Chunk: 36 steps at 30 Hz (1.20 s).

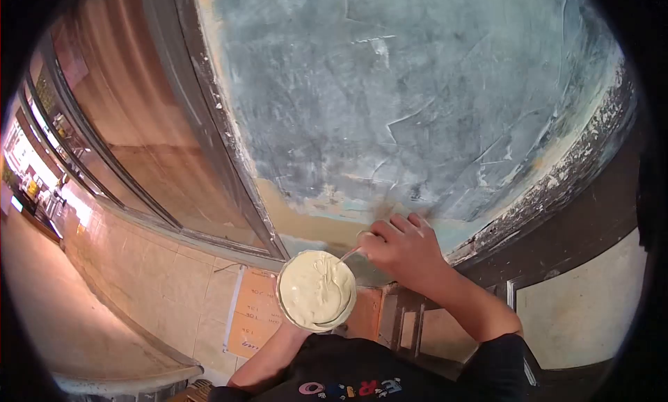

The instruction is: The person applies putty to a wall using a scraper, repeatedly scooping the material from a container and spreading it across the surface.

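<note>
A round container (pixel 280 306) full of thick, pale cream paste is held up in front of my chest. My left hand (pixel 296 330) supports it from below, mostly hidden under it. My right hand (pixel 402 247) is closed around the handle of a thin metal tool (pixel 350 254), whose lower end reaches into the paste near the container's upper right rim. Just beyond both hands stands the wall panel (pixel 390 110), coated in patchy blue-grey with streaks and ridges, and with a bare beige strip along its bottom.
Dark-framed glass panels (pixel 139 110) line the left side. Orange sheets with writing (pixel 254 311) lie on the tiled floor (pixel 167 284) below. At lower right are dark frames around a pale panel (pixel 577 304). A curved grey edge (pixel 125 386) shows at lower left.
</note>
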Each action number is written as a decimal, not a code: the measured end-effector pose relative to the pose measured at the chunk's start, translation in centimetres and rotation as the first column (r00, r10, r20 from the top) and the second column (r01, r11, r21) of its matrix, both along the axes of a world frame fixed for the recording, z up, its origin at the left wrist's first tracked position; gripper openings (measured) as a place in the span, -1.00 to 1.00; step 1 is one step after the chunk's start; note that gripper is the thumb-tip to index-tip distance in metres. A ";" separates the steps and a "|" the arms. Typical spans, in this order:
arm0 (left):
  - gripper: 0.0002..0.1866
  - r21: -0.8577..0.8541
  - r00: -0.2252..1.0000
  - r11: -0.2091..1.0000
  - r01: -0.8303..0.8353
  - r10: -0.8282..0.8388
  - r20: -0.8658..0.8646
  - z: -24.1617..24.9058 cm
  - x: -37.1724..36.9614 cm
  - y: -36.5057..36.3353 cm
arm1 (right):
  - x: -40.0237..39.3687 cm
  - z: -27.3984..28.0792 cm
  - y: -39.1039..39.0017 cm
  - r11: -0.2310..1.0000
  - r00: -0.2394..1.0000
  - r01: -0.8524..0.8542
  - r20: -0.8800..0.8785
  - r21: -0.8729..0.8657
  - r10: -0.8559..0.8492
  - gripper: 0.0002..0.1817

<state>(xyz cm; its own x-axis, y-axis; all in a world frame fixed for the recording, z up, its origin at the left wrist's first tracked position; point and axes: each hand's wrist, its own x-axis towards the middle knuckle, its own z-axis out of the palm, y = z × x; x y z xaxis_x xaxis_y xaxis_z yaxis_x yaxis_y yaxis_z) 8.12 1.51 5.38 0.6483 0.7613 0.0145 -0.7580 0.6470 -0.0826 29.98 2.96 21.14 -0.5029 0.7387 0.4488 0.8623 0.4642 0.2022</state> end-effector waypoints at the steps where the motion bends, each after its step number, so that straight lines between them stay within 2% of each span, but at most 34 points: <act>1: 0.00 0.003 1.000 1.000 -0.005 0.005 0.005 -0.1 -0.1 0.0 | -0.5 0.4 0.1 1.000 1.000 -0.005 0.005 0.003 0.005 -0.80; 3: 0.02 0.084 0.970 0.987 -0.139 0.153 -0.189 -0.4 -0.4 0.1 | -1.8 1.0 0.4 0.992 0.997 -0.065 0.043 0.105 0.060 -0.85; 8: 0.08 0.144 0.933 0.978 -0.154 0.192 -0.304 2.0 -2.0 0.3 | -4.9 1.8 1.0 0.986 0.988 -0.115 0.116 0.123 0.101 -0.85; 10: 0.09 0.210 0.876 0.952 -0.224 0.291 -0.383 3.3 -2.6 0.6 | -6.0 2.2 1.1 0.980 0.984 -0.129 0.144 0.151 0.107 -0.85; 12: 0.10 0.232 0.886 0.950 -0.211 0.286 -0.366 3.5 -3.5 0.8 | -7.2 2.9 1.1 0.975 0.979 -0.133 0.175 0.178 0.102 -0.85; 13: 0.10 0.235 0.864 0.949 -0.210 0.293 -0.411 3.9 -3.8 0.9 | -7.8 3.0 1.3 0.974 0.979 -0.132 0.176 0.182 0.099 -0.85; 15: 0.11 0.242 0.841 0.948 -0.206 0.298 -0.451 4.1 -4.3 1.3 | -8.9 3.3 1.6 0.945 0.979 -0.159 0.167 0.285 0.115 -0.85; 16: 0.11 0.207 0.969 0.958 -0.197 0.222 -0.104 3.7 -4.6 1.6 | -9.4 3.4 1.6 0.944 0.979 -0.156 0.169 0.289 0.110 -0.85; 17: 0.11 0.177 0.958 0.969 -0.173 0.123 0.260 3.3 -5.0 1.9 | -9.9 3.5 1.5 0.937 0.980 -0.168 0.158 0.305 0.124 -0.85; 23: 0.12 0.067 0.971 0.996 -0.054 0.036 0.238 3.0 -7.1 3.5 | -9.7 1.7 2.6 0.916 0.985 -0.173 0.088 0.363 0.151 -0.81; 24: 0.12 0.067 0.970 0.996 -0.054 0.037 0.241 3.5 -7.3 3.6 | -9.5 0.9 2.8 0.937 0.986 -0.136 -0.051 0.322 0.161 -0.81; 25: 0.11 0.157 0.983 0.986 -0.051 0.077 -0.165 4.4 -7.5 3.5 | -9.5 0.0 3.0 0.955 0.968 -0.106 -0.190 0.275 0.162 -0.81; 26: 0.10 0.236 0.830 0.972 -0.011 0.141 -0.540 4.9 -7.8 3.6 | -9.6 -0.7 3.2 0.956 0.969 -0.107 -0.189 0.275 0.162 -0.81; 27: 0.10 0.236 0.831 0.972 -0.011 0.140 -0.539 4.4 -8.2 3.8 | -9.7 -1.5 3.4 0.985 0.919 -0.022 -0.383 0.172 0.087 -0.85; 28: 0.08 0.166 0.975 0.986 0.007 0.030 -0.221 3.4 -8.9 4.1 | -9.9 -2.5 3.5 0.998 0.831 0.044 -0.557 0.052 -0.007 -0.89; 29: 0.06 0.107 0.989 0.993 0.050 -0.064 0.133 2.6 -9.5 4.3 | -10.0 -3.7 3.7 0.998 0.830 0.045 -0.557 0.052 -0.009 -0.89; 30: 0.06 0.107 0.989 0.993 0.051 -0.065 0.132 2.0 -10.2 4.5 | -10.0 -5.1 3.9 0.988 0.638 0.114 -0.756 -0.101 -0.151 -0.89; 31: 0.05 0.072 0.999 0.997 0.029 -0.028 -0.019 1.5 -11.0 4.6 | -10.1 -6.8 4.1 0.954 0.386 0.137 -0.873 -0.266 -0.298 -0.86; 32: 0.03 0.041 0.985 0.999 0.005 0.002 -0.173 0.9 -11.7 4.7 | -9.9 -9.0 4.5 0.953 0.381 0.140 -0.874 -0.268 -0.302 -0.86; 34: 0.02 0.020 0.980 1.000 -0.008 0.012 -0.197 -0.2 -12.9 5.0 | -9.5 -13.9 5.6 0.916 0.013 -0.010 -0.916 -0.401 -0.401 -0.77; 36: -0.08 0.113 0.910 0.989 -0.093 0.131 -0.393 -0.5 -14.0 5.2 | -9.8 -17.6 5.9 0.917 0.038 0.006 -0.916 -0.399 -0.399 -0.76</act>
<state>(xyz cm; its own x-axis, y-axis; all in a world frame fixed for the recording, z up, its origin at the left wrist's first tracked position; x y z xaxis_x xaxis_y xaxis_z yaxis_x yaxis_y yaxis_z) -5.86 6.74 4.90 0.5252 0.8367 -0.1553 -0.7833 0.5467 0.2960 20.14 8.85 3.50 0.4335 0.8824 0.1828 0.2374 0.0838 -0.9678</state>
